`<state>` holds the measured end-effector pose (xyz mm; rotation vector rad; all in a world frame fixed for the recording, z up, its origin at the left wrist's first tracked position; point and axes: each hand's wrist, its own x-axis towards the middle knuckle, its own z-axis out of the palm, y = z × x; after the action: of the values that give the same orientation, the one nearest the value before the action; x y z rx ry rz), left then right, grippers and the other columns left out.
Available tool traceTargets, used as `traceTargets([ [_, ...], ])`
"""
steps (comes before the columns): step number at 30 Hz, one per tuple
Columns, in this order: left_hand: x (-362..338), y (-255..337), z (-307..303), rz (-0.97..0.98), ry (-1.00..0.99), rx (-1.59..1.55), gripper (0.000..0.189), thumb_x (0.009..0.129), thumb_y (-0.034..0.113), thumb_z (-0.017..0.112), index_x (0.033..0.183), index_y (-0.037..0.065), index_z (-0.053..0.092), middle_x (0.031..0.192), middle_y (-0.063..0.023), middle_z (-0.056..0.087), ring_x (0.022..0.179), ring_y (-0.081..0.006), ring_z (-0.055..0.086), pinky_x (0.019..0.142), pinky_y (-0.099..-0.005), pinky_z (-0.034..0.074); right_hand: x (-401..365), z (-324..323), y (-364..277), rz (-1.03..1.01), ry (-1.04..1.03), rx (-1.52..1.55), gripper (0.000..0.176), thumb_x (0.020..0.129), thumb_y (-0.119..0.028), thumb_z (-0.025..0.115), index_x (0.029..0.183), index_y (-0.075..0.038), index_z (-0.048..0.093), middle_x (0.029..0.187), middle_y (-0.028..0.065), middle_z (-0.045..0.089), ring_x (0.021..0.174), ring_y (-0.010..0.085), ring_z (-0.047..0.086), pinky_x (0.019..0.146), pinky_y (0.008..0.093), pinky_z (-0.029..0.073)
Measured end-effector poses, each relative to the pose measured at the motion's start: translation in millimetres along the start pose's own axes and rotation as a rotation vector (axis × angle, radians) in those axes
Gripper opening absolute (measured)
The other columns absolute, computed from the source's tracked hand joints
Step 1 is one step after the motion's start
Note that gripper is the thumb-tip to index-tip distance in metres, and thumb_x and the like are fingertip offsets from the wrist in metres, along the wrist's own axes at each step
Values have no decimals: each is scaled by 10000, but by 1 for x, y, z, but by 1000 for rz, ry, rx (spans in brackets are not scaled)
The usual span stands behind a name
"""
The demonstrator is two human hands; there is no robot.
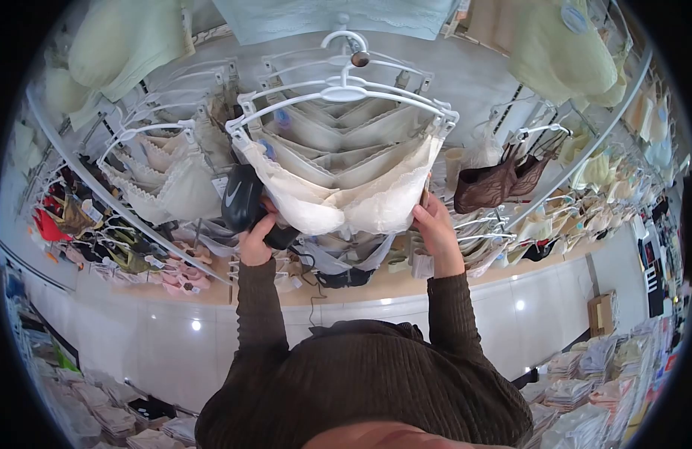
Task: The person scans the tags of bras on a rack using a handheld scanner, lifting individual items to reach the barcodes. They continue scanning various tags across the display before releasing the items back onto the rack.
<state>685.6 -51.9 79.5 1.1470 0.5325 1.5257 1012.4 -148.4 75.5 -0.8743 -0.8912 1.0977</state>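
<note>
Cream bra hangs mid-rack, facing you, on a white hanger. At left, a black item with a white Nike-style swoosh sits by your left hand; you cannot tell whether that grip closes on it or on the bra. The blue round sticker is too small to read. Your right hand has a narrow grip on the cup's outer edge; pinch lightly, hands level, so the lace doesn't stretch.

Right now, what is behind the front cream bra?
More pale bras hang in a row behind the front cream bra, their upper edges showing. Its cups cover their lower middle parts, which cannot be seen.
</note>
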Motion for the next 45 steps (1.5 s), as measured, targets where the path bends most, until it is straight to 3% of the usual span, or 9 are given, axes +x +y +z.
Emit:
traceTargets([
  [4,-12,9,-2,58,-36,64,246,767,122,626,990,24,590,942,-39,573,906,-158,523,844,-301,385,-8,3,-1,-152,122,17,564,781,-33,733,1283,13,482,1131,69,621,998,127,593,880,273,460],
  [8,-23,10,-6,97,17,110,215,788,115,619,982,26,590,944,-42,572,896,-156,520,837,-295,383,-23,6,-7,-246,101,21,547,795,-19,719,1287,10,481,1166,85,616,1038,141,590,895,278,462],
  [11,-26,9,-8,133,41,78,188,802,99,607,976,28,590,953,-39,573,894,-148,520,828,-286,384,-31,-7,1,-78,62,40,662,774,-43,758,1334,43,415,1262,105,556,1154,201,544,1005,345,415],
  [14,-28,8,-9,136,73,42,174,809,85,603,973,29,592,962,-35,574,898,-141,520,827,-281,387,-34,12,-3,-231,135,71,619,794,-59,748,1316,41,431,1250,103,562,1145,199,550,989,348,433],
  [16,-29,11,-5,137,76,47,172,809,81,604,972,29,593,965,-34,575,900,-139,520,829,-280,389,-32,6,3,-203,169,115,483,849,-28,678,1283,38,476,1193,99,606,1065,178,588,937,327,466],
  [26,-34,9,-10,107,50,70,249,796,103,638,1029,24,598,976,-42,590,899,-139,522,833,-286,405,-31,-2,10,-131,191,109,382,857,-41,673,1213,17,547,1118,70,633,1023,161,605,910,304,473],
  [34,-45,-7,-27,79,-25,277,284,791,133,642,1050,23,605,1003,-33,599,869,-133,511,791,-276,401,-36,-7,18,-100,183,74,289,844,-53,690,1108,6,587,888,52,659,713,143,647,596,273,565],
  [37,-49,-11,-31,70,-82,318,301,788,133,636,1065,21,602,1014,-34,602,872,-129,511,788,-271,399,-37,-15,23,-90,97,79,250,839,-41,688,1066,5,595,877,63,665,714,150,654,606,276,568],
  [45,-50,-21,-38,46,-47,277,353,810,102,615,1146,4,565,1044,-85,614,899,-144,524,821,-292,416,-39,-14,25,-65,206,-24,189,828,-39,692,996,-10,612,796,57,668,623,136,646,573,255,539],
])
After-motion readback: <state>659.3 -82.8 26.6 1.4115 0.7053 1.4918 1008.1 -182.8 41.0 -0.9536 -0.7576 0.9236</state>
